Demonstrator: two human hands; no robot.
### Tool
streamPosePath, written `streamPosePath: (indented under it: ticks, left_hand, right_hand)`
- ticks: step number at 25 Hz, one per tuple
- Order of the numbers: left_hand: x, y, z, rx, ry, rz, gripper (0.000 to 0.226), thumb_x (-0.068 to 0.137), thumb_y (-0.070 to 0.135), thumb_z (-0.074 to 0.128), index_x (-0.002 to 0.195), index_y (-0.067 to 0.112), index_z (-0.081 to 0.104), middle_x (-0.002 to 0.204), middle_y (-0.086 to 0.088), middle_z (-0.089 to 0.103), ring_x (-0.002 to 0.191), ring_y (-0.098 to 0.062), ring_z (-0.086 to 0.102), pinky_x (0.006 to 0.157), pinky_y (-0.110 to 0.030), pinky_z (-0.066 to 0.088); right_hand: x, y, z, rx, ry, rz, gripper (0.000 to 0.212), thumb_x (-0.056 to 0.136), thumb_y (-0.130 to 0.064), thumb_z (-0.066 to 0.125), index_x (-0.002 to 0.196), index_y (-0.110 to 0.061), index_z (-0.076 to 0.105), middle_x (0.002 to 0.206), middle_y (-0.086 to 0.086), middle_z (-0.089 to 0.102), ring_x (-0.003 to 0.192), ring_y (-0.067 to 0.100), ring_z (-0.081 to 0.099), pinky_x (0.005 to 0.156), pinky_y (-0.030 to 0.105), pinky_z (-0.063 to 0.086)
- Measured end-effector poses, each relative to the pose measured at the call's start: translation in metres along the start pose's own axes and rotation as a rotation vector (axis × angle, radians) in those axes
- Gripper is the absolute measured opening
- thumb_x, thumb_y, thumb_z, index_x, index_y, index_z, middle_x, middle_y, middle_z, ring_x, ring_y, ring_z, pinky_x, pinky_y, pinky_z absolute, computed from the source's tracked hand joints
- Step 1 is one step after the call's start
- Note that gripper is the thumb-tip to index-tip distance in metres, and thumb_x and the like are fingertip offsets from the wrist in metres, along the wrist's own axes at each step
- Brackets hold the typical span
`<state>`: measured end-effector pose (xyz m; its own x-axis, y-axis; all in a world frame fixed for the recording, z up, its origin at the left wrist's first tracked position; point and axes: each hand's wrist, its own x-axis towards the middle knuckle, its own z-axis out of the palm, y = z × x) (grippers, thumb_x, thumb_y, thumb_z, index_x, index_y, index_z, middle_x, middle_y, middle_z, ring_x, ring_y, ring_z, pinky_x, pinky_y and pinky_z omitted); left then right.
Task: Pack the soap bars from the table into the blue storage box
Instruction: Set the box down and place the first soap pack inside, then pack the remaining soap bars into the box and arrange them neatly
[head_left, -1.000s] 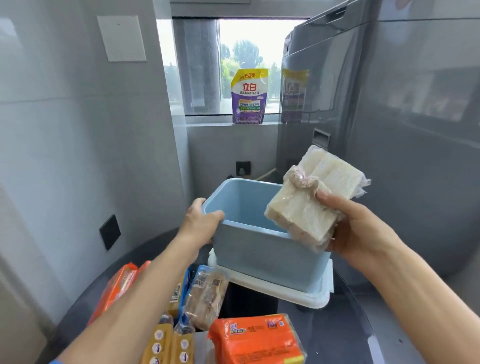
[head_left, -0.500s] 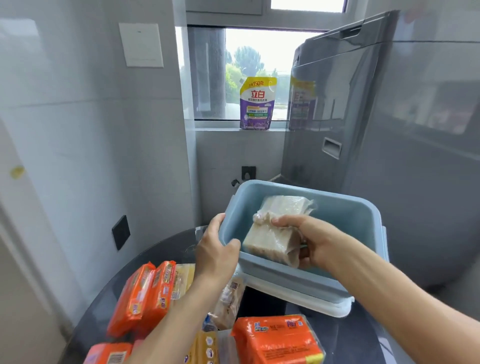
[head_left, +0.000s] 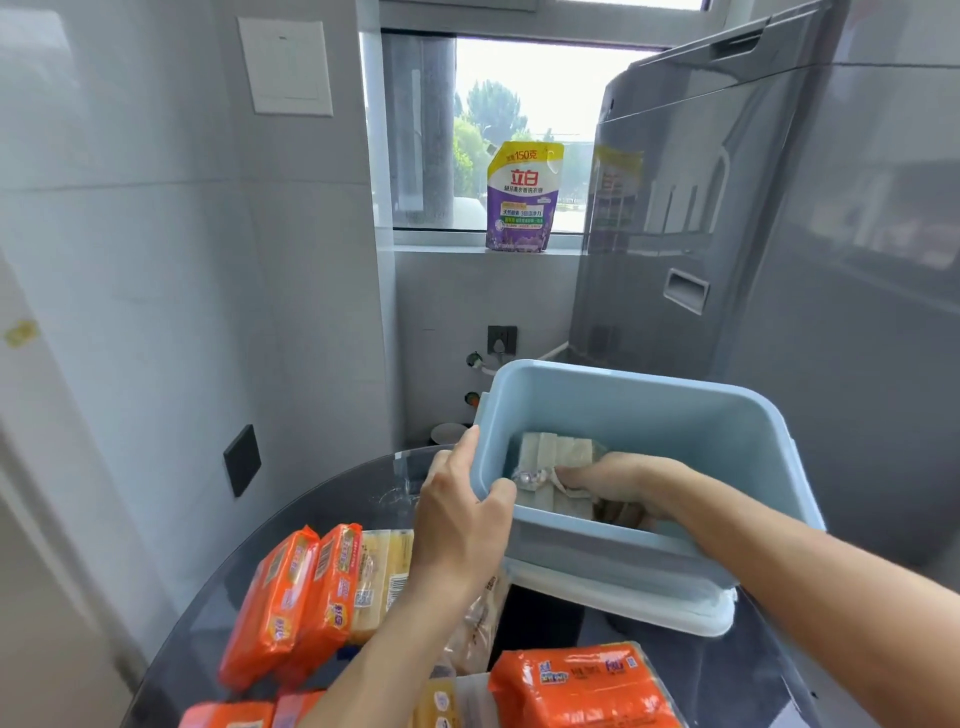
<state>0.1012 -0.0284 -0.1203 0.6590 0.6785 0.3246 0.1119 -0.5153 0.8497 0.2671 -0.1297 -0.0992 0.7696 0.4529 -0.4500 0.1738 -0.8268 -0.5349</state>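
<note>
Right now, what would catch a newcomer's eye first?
The blue box on the table's far side, with the right hand inside it on a pale soap pack while the left hand grips its rim. Next, orange soap packs on the near left, and a purple pouch on the windowsill.

The blue storage box (head_left: 649, 415) looks like smooth, matt plastic, and the white lid (head_left: 649, 608) under it is plastic with a slight sheen. The pale soap bundle (head_left: 556, 457) inside sits in thin, crinkled clear film. The orange soap packs (head_left: 291, 597) at the surface's left edge wear glossy printed wrappers. The dark surface (head_left: 363, 499) is glossy and mirror-like. The pouch (head_left: 522, 197) on the sill is shiny printed plastic.
</note>
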Motion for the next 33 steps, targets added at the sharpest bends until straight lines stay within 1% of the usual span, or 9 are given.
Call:
streamPosePath:
  ticks: [4,10,13,17,21,24,27,29,33]
  left_hand:
    - [0.004,-0.006,-0.002,0.002,-0.015,-0.011,0.061,0.091,0.02,0.056,0.148,0.027,0.039,0.119,0.0,0.053,0.098,-0.012,0.057,0.066,-0.017,0.051]
    - [0.015,-0.009,-0.015,0.023,-0.063,-0.036,0.061,0.08,0.033,0.05,0.141,0.029,0.049,0.105,-0.001,0.056,0.092,-0.015,0.058,0.065,-0.021,0.045]
    - [0.024,-0.007,-0.02,0.037,-0.146,-0.048,0.054,0.076,0.039,0.048,0.129,0.04,0.056,0.1,0.004,0.064,0.085,-0.01,0.06,0.065,-0.024,0.046]
    - [0.03,-0.004,-0.022,-0.005,-0.244,-0.054,0.023,0.095,0.044,0.048,0.114,0.041,0.062,0.094,0.012,0.07,0.085,-0.005,0.063,0.064,-0.02,0.045]
    - [0.024,-0.004,-0.026,0.031,-0.256,-0.053,0.018,0.093,0.047,0.051,0.11,0.044,0.057,0.1,0.017,0.067,0.096,-0.009,0.062,0.073,-0.022,0.046]
    - [0.012,-0.009,-0.037,0.083,-0.239,-0.05,0.044,0.089,0.047,0.055,0.132,0.043,0.048,0.116,0.022,0.056,0.104,-0.006,0.057,0.08,-0.025,0.044]
    - [0.004,-0.007,-0.04,0.175,-0.056,0.082,0.048,0.09,0.027,0.06,0.137,0.021,0.054,0.138,0.001,0.053,0.122,-0.017,0.053,0.099,-0.03,0.041]
    - [-0.004,-0.001,-0.037,0.226,-0.024,0.223,0.042,0.088,0.017,0.062,0.13,0.016,0.061,0.137,-0.002,0.055,0.124,-0.02,0.051,0.106,-0.033,0.04]
    - [-0.016,0.011,-0.032,0.23,-0.005,0.279,0.032,0.086,0.01,0.064,0.117,0.015,0.069,0.123,0.0,0.065,0.111,-0.019,0.059,0.098,-0.037,0.048]
  right_hand:
    - [0.003,-0.001,0.004,0.084,-0.186,-0.031,0.025,0.098,-0.026,0.055,0.08,-0.01,0.054,0.058,0.007,0.054,0.04,0.015,0.045,0.04,0.019,0.036]
    - [0.005,-0.017,0.005,-0.344,-0.176,-0.078,0.018,0.095,-0.028,0.056,0.083,-0.015,0.059,0.076,0.002,0.057,0.059,0.021,0.054,0.053,0.024,0.041]
    - [-0.003,-0.017,-0.003,-0.611,0.087,-0.164,0.032,0.089,-0.037,0.058,0.109,-0.014,0.065,0.114,0.006,0.066,0.097,0.029,0.061,0.077,0.03,0.045]
    - [-0.039,-0.018,-0.021,-0.376,0.401,-0.313,0.021,0.087,-0.033,0.058,0.099,-0.021,0.069,0.105,0.006,0.07,0.091,0.03,0.06,0.077,0.035,0.049]
    - [-0.098,0.01,0.004,-0.054,0.596,-0.751,0.019,0.091,-0.027,0.064,0.107,-0.021,0.072,0.099,-0.003,0.076,0.095,0.02,0.068,0.085,0.042,0.054]
    - [-0.134,0.045,0.029,-0.043,0.268,-0.933,0.034,0.085,-0.039,0.073,0.118,-0.033,0.067,0.107,-0.019,0.072,0.103,0.002,0.064,0.093,0.034,0.051]
    - [-0.135,0.066,0.044,-0.419,-0.215,-0.679,0.085,0.069,-0.053,0.08,0.142,-0.052,0.035,0.133,-0.029,0.051,0.12,-0.001,0.049,0.101,0.027,0.042]
    - [-0.124,0.075,0.056,-0.532,-0.211,-0.664,0.095,0.064,-0.047,0.083,0.143,-0.05,0.03,0.134,-0.02,0.052,0.119,0.007,0.05,0.099,0.03,0.044]
    - [-0.112,0.086,0.059,-0.098,-0.06,-0.669,0.072,0.068,-0.034,0.086,0.13,-0.033,0.05,0.116,-0.006,0.064,0.102,0.014,0.061,0.089,0.036,0.053]
